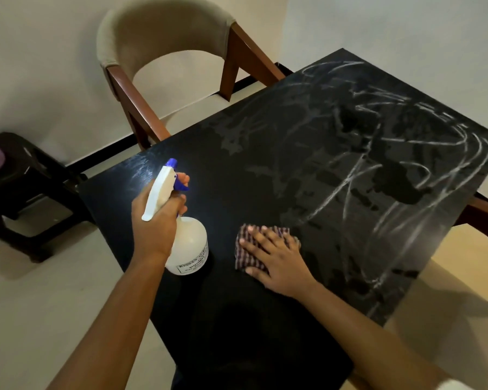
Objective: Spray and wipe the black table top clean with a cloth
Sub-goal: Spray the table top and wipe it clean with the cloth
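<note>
The black table top (265, 170) fills the middle of the view, with white streaks and dull smears across its far right half. My left hand (155, 223) grips the neck of a white spray bottle (188, 249) with a blue nozzle, a finger on the blue trigger, held over the near left part of the table. My right hand (276, 257) lies flat, fingers spread, pressing a checked cloth (244, 246) onto the table just right of the bottle.
A beige upholstered chair with a brown wooden frame (158, 52) stands at the table's far left edge. A dark low stool (20, 187) stands on the pale floor to the left. Another wooden chair part (485, 212) shows at the right edge.
</note>
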`<state>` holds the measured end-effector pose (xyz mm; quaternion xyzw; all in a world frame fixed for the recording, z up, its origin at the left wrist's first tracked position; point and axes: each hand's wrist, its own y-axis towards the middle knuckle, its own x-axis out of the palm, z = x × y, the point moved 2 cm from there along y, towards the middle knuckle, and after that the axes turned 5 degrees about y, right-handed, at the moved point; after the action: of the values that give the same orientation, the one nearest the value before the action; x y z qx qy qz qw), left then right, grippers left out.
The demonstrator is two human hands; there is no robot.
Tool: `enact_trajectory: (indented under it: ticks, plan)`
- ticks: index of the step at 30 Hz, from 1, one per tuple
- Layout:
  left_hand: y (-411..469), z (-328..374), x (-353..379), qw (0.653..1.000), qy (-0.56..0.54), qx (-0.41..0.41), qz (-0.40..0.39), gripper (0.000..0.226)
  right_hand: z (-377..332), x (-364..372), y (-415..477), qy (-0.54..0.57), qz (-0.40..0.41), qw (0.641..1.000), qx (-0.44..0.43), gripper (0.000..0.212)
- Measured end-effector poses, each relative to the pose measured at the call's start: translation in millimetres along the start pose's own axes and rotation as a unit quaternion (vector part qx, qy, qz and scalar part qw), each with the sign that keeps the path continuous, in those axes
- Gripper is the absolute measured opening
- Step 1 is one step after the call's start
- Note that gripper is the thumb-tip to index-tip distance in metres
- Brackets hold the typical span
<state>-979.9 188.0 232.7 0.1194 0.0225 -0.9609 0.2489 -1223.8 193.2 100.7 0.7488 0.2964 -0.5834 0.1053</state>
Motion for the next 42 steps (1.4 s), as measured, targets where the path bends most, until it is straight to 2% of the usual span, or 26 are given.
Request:
enact_trajectory:
  ticks: [5, 8, 11, 14, 17, 21, 24, 28, 32, 35, 39, 42]
  plan:
    - [-20, -5, 10, 1.0, 0.004, -0.007, 0.008, 0.027, 40, -29, 67, 0.0, 0.012, 0.994, 0.11, 0.064]
    - [-30, -1, 17, 1.0, -0.002, 0.004, -0.009, 0.026, 33, -25, 53, -0.006, 0.031, 0.993, 0.111, 0.063]
    - [-38, 3, 23, 1.0, 0.005, 0.021, -0.022, 0.026, 19, -5, -6, 0.003, 0.039, 0.997, 0.07, 0.064]
    - [-42, 7, 28, 0.999, 0.006, 0.027, -0.024, 0.026, 16, 11, -62, 0.015, 0.019, 0.999, 0.032, 0.064]
    - [-47, 11, 35, 0.998, 0.034, 0.035, -0.051, 0.027, 24, 8, -68, 0.008, 0.008, 1.0, 0.021, 0.063]
    - [-58, 17, 45, 0.993, 0.072, 0.051, -0.075, 0.033, 50, -12, -20, 0.006, 0.025, 0.994, 0.102, 0.068]
    - [-69, 20, 52, 0.988, 0.098, 0.078, -0.087, 0.046, 56, -18, -6, 0.004, 0.026, 0.99, 0.138, 0.065]
    - [-85, 18, 59, 0.985, 0.11, 0.09, -0.101, 0.047, 33, 4, -62, 0.014, 0.045, 0.994, 0.095, 0.064]
    - [-99, 12, 59, 0.987, 0.092, 0.077, -0.103, 0.04, 23, 29, -140, 0.022, 0.028, 0.999, 0.036, 0.066]
    - [-112, 11, 60, 0.987, 0.087, 0.074, -0.112, 0.039, 32, 32, -154, 0.007, 0.024, 0.999, 0.02, 0.065]
    - [-125, 10, 62, 0.987, 0.087, 0.074, -0.116, 0.037, 59, 12, -114, 0.013, 0.046, 0.995, 0.091, 0.065]
    - [-135, 11, 62, 0.986, 0.091, 0.074, -0.116, 0.042, 69, -4, -92, 0.007, 0.034, 0.988, 0.151, 0.064]
